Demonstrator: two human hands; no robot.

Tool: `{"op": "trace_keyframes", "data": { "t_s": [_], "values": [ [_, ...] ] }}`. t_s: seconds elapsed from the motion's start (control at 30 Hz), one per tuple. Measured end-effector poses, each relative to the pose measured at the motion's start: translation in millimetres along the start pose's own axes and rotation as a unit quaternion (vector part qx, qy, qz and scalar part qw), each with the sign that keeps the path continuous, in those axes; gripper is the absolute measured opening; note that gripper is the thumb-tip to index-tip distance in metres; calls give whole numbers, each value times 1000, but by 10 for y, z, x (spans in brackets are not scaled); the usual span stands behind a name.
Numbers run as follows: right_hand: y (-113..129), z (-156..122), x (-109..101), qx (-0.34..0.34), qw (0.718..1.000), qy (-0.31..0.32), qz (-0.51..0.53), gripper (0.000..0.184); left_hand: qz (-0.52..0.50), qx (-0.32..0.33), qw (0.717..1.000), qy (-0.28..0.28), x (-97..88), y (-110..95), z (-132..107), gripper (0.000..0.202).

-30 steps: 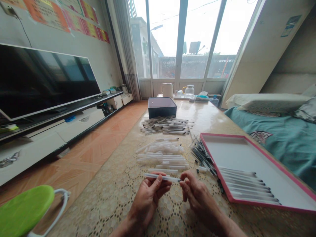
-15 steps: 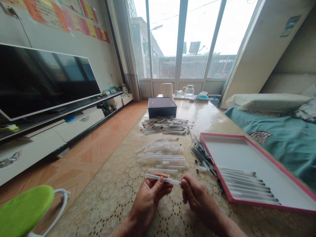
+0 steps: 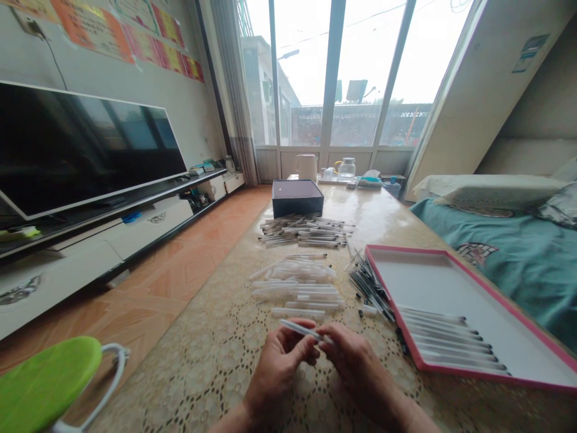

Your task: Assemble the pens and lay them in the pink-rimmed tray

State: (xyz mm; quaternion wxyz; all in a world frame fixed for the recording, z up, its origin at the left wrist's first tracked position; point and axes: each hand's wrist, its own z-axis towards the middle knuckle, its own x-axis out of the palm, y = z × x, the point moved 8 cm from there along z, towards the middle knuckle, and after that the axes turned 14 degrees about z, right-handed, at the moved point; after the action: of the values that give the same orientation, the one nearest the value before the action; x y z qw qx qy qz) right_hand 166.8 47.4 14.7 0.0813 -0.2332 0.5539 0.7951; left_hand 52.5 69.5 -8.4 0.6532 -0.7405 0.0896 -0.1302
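Between my two hands, over the near part of the table, is a translucent white pen (image 3: 297,328), its far end pointing up and left. My left hand (image 3: 282,364) is closed round its middle with thumb and fingers. My right hand (image 3: 351,358) has its fingers pressed together at the pen's right end, hiding that end. Just beyond lie several loose white pen barrels (image 3: 302,291) in rows. To the right is a heap of thin dark refills (image 3: 369,282) with small black caps (image 3: 360,313) beside it.
A pink-rimmed tray (image 3: 417,361) on the right holds a row of black-tipped pens (image 3: 455,343). Farther back, more pens (image 3: 306,231) lie before a dark box (image 3: 297,201). A jug (image 3: 346,169) stands at the table's far end. A green stool (image 3: 49,385) is at left.
My hands have drawn closer together, the right one moving left along the pen. The pen has tilted, its left end now pointing farther away from me.
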Motion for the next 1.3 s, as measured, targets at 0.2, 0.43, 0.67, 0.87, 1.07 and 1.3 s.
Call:
{"op": "trace_keyframes", "data": {
  "t_s": [0.2,0.43,0.67,0.87,1.07,1.3],
  "values": [
    [-176,-2,-181,53,993,-102,-13,26,98,-22,995,29,9,-220,-218,43],
    [-283,-31,-357,108,978,-178,27,26,406,189,894,-23,-256,-792,274,13],
    [-363,-24,-371,128,971,-178,92,24,605,239,759,-1,-84,-529,659,17],
    [-355,-37,-386,130,972,-178,81,23,615,232,754,-7,-16,-536,640,19],
    [-150,-40,-455,79,983,-167,-25,25,481,188,855,-41,-209,-626,466,7],
    [90,-24,-251,-6,994,-57,-91,24,58,-54,996,-47,-413,-65,88,26]
  ]
}}
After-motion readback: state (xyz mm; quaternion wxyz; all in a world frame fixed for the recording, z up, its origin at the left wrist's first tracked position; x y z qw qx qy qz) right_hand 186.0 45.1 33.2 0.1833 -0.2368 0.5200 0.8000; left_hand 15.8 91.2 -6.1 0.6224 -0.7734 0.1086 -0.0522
